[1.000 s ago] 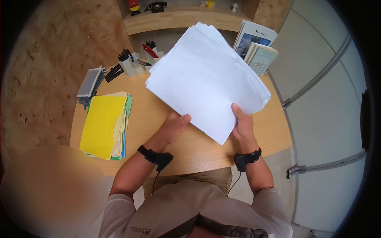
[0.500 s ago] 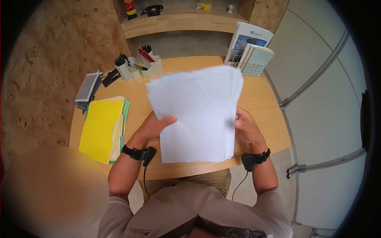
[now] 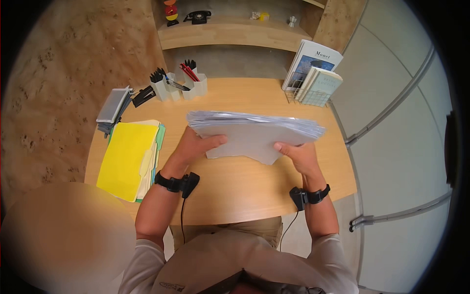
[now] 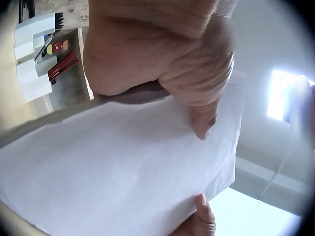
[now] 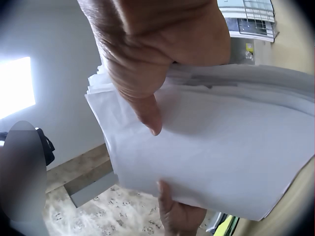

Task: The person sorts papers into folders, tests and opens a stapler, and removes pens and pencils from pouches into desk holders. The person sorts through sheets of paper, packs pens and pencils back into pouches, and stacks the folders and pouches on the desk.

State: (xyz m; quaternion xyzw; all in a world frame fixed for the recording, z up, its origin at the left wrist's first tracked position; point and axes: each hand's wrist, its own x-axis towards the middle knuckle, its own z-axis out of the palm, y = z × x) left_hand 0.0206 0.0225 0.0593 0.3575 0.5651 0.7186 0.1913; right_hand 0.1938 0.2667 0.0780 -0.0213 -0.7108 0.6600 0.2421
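Left hand (image 3: 196, 147) clamped on the left end of a thick stack of white paper (image 3: 254, 134), thumb pressed across the near face, other fingers hidden behind the sheets. Right hand (image 3: 298, 154) clamped on the stack's right end in the same way, thumb laid over the near face as the right wrist view shows. Stack held between the two hands, just above the wooden surface (image 3: 245, 191), tipped nearly flat so that the fanned, uneven top edges point away from the hands. Left of the left hand, flat on the surface: a pile of folders (image 3: 128, 159) with a yellow one uppermost. Beyond those folders, at the surface's far left edge, a grey slab-like item (image 3: 112, 105) and a black stapler (image 3: 143, 95). Ahead of the left hand, white pen holders (image 3: 178, 84) with black and red pens. Ahead of the right hand, upright books in a wire rack (image 3: 313, 73). Farther off, a shelf (image 3: 235, 34) bearing a small black telephone (image 3: 198, 17).
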